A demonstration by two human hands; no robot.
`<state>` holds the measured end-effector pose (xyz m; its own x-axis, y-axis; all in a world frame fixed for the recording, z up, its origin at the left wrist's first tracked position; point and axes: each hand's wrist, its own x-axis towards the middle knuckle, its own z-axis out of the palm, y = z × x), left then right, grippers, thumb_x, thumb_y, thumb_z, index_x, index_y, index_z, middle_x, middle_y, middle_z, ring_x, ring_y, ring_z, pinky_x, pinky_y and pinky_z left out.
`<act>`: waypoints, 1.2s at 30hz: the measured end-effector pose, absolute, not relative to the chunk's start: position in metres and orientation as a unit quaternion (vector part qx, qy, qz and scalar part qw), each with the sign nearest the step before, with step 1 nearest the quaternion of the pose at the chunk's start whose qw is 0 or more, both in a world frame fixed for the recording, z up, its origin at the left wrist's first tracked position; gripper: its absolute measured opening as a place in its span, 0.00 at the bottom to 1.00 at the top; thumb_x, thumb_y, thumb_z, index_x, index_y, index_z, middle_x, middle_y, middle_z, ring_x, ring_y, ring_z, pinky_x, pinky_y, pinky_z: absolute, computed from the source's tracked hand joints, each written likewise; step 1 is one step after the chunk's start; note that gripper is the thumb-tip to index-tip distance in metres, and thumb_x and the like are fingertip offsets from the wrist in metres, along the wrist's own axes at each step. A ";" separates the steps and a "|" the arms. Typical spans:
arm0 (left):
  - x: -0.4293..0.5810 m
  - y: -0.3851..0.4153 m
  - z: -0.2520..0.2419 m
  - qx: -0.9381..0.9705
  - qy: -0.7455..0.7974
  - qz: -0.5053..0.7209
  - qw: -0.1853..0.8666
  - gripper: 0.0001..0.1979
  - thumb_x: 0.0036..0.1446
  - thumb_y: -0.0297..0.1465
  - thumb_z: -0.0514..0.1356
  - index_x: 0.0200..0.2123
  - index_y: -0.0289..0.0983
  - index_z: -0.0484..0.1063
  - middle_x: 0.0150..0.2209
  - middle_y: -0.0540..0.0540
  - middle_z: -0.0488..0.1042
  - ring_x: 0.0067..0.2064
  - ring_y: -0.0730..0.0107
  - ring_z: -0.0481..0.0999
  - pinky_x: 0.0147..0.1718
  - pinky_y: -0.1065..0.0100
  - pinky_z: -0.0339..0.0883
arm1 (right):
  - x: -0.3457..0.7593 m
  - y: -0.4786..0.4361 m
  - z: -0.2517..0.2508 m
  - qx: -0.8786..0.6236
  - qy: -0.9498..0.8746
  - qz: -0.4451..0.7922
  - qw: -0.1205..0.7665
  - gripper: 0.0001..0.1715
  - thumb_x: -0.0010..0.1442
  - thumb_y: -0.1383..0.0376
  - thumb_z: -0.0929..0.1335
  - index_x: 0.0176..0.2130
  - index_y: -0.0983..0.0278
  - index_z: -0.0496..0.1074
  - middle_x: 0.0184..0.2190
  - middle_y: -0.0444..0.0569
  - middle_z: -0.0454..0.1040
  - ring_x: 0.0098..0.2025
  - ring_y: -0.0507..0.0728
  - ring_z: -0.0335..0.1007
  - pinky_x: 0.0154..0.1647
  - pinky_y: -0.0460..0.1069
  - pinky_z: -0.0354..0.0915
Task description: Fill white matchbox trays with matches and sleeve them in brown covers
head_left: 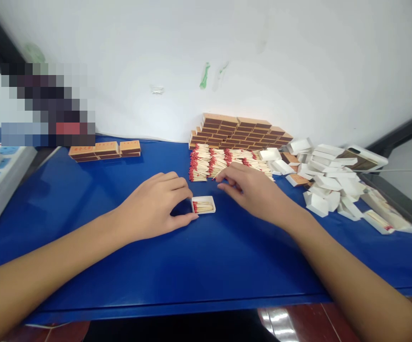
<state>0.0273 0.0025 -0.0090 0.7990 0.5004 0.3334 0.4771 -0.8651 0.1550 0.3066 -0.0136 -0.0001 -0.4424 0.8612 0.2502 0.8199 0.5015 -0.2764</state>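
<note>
My left hand (156, 206) grips the left end of a small white matchbox tray (212, 211) between thumb and forefinger. Several matches (203, 207) lie in this tray, their red heads to the left. At the front edge of a wide heap of loose red-tipped matches (199, 164), my right hand (252, 190) has its thumb and fingertips drawn close together. Whatever is between those fingertips is too small to make out. Part of the heap is hidden behind the right hand.
Brown matchboxes (241, 133) are stacked against the wall, with a short row of matchboxes (104, 150) farther left. Empty white trays (329, 173) lie jumbled at right, near a phone (366, 156) and a tray of matches (379, 222). A white container (3, 190) stands at far left.
</note>
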 end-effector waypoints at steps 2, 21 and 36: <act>0.027 0.003 -0.009 0.948 0.256 0.185 0.031 0.14 0.69 0.42 0.65 0.45 0.37 0.80 0.44 0.43 0.81 0.46 0.58 0.78 0.48 0.57 0.69 | 0.318 -0.004 -0.005 -0.500 -0.846 0.035 0.180 0.08 0.72 0.68 0.66 0.48 0.60 0.74 0.42 0.52 0.74 0.39 0.60 0.71 0.40 0.53 0.63; 0.026 0.003 -0.011 0.949 0.249 0.191 0.026 0.16 0.70 0.44 0.63 0.45 0.37 0.79 0.43 0.43 0.81 0.46 0.59 0.77 0.49 0.57 0.69 | 0.327 0.020 -0.020 -0.500 -0.850 -0.016 0.164 0.05 0.73 0.67 0.63 0.42 0.60 0.69 0.44 0.54 0.73 0.42 0.62 0.71 0.41 0.54 0.64; 0.025 0.004 -0.011 0.947 0.258 0.188 0.021 0.15 0.69 0.43 0.64 0.44 0.37 0.79 0.43 0.43 0.81 0.46 0.58 0.77 0.47 0.57 0.69 | 0.293 -0.026 0.004 -0.460 -0.854 0.137 0.199 0.05 0.74 0.62 0.66 0.43 0.59 0.70 0.41 0.50 0.74 0.40 0.59 0.71 0.40 0.53 0.66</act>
<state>0.0249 0.0037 -0.0107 0.7960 0.4973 0.3449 0.4819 -0.8656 0.1359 0.2930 -0.0260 0.0037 -0.4972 0.8410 0.2133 0.7317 0.5386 -0.4179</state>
